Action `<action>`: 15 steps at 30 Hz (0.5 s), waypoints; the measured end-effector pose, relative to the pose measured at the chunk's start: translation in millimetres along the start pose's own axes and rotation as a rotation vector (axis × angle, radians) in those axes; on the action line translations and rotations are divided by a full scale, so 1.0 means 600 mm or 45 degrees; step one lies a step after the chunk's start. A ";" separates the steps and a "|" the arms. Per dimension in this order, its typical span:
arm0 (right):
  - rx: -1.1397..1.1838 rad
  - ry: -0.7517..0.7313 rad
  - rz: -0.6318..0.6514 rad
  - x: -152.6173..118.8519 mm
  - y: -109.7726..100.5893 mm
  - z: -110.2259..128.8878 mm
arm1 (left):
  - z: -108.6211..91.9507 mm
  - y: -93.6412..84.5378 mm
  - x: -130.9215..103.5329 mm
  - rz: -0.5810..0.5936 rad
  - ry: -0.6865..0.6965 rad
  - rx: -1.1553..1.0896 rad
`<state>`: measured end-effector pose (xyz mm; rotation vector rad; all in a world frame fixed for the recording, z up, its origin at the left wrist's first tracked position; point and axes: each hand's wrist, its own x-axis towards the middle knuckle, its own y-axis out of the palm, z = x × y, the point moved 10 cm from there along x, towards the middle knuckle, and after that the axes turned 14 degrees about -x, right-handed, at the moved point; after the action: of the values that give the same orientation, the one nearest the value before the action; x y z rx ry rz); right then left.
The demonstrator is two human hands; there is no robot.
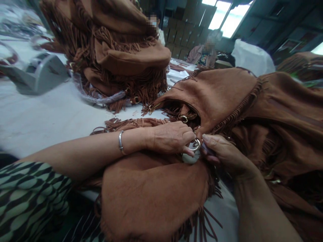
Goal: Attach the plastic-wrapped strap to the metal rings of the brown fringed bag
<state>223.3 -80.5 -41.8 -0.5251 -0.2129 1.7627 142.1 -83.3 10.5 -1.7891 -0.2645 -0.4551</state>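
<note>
A brown suede-like bag [151,195] with fringe lies in front of me. My left hand [174,137], a silver bangle on its wrist, has its fingers closed on a shiny metal ring clasp [196,145]. Right beside it, my right hand [219,149] pinches at a small brown leather tab [199,135] next to the clasp. My right fingers partly hide what they grip. Just beyond both hands, another fringed brown bag [224,94] lies with its opening towards me, and a gold-coloured ring [184,118] shows there.
Fringed brown bags [133,58] are piled high at the back left. A grey tape dispenser [37,74] stands on the white table [50,114] to their left. More brown material covers the right side. Two people sit farther back, before stacked cartons [179,37].
</note>
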 end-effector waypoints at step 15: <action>0.271 -0.011 0.216 0.007 0.036 -0.012 | 0.016 -0.003 0.001 0.167 -0.187 -0.430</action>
<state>206.7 -83.2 -57.9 -0.3903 0.0151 1.9256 143.2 -73.8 10.4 -2.1602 -0.1770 -0.2862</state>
